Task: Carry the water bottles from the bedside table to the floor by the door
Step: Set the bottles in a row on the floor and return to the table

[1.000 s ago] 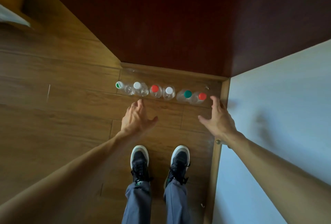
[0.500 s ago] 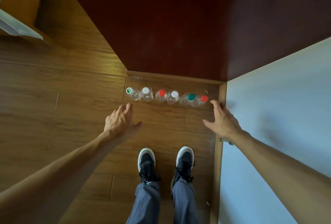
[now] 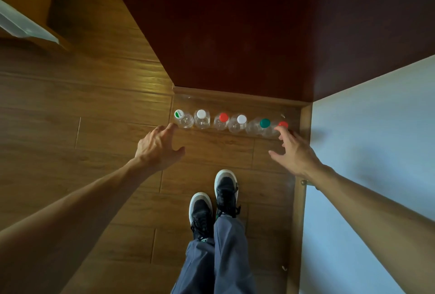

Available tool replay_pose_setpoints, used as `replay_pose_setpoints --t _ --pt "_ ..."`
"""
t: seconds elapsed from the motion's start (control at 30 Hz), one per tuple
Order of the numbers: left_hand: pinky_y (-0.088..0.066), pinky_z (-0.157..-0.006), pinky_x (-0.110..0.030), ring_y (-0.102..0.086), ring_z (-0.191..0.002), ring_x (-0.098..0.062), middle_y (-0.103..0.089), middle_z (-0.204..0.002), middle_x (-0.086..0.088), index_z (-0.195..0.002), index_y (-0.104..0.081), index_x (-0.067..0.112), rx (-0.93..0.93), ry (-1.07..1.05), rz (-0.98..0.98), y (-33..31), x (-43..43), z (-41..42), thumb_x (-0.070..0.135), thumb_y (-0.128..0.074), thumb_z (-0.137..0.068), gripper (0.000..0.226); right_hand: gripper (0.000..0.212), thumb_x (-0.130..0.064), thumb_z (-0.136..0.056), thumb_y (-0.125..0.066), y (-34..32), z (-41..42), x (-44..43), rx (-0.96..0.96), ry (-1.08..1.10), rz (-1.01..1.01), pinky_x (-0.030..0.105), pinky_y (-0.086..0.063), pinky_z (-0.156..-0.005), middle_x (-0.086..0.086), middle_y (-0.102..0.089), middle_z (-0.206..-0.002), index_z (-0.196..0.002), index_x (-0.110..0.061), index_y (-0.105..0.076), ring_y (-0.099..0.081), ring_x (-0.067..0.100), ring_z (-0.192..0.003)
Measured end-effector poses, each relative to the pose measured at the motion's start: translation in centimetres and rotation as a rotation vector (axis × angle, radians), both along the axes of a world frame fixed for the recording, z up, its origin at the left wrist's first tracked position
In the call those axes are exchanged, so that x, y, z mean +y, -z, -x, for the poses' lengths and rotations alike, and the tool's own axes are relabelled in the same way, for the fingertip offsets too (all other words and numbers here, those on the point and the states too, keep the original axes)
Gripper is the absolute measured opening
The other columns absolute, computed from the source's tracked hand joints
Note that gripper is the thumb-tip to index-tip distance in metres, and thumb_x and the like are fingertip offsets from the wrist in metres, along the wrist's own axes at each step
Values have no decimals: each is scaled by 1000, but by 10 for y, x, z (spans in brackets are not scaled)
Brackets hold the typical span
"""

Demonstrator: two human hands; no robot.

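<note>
Flanking bottle row (image 3: 231, 123) — hands (image 3: 158, 146) spread.

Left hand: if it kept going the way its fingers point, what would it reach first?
Probably the bottle with the green-and-white cap at the row's left end; the left hand has fingertips just short of it, though depth is unclear.

Six water bottles (image 3: 231, 122) stand in a tight row, boxed in by the dark door (image 3: 235, 34) behind and the white wall (image 3: 376, 129) to the right. Bare wooden floor (image 3: 94, 140) lies open in front and to the left.
</note>
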State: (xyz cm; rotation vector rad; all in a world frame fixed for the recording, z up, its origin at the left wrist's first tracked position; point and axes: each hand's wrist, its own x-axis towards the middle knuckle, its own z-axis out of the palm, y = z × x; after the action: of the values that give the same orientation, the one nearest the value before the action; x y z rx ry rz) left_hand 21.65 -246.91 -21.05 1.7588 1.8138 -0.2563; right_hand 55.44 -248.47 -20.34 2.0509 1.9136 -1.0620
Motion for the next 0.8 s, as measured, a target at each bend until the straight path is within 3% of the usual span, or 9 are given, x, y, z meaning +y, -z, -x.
replay_pose_setpoints --t 0.23,0.5,0.8 --pt "-52 -74 -42 -60 -103 -29 -62 -115 -7 -132 -49 27 -72 -25 -64 31 14 10 40 -74 -77 61 61 -36 -86 -68 33 -14 23 6 -20 -53 43 -52 -89 5 -55 -128 -137 -22 -38 -58 25 -110" --pt "-55 -73 -43 -64 -92 -30 -64 -110 -10 -128 -56 25 -147 -78 -116 63 34 1 31 -79 -73 61 55 -28 -83 -73 73 -32 47 64 -30 -126 38 -53 -80 5 -61 -112 -130 -19 -48 -60 20 -100" --pt "-54 -77 -44 -63 -99 -32 -63 -117 -12 -128 -56 20 -124 -73 -149 96 50 8 29 -80 -73 61 52 -25 -82 -74 107 -35 62 76 -48 -145 35 -51 -78 5 -61 -116 -127 -17 -51 -61 20 -99"
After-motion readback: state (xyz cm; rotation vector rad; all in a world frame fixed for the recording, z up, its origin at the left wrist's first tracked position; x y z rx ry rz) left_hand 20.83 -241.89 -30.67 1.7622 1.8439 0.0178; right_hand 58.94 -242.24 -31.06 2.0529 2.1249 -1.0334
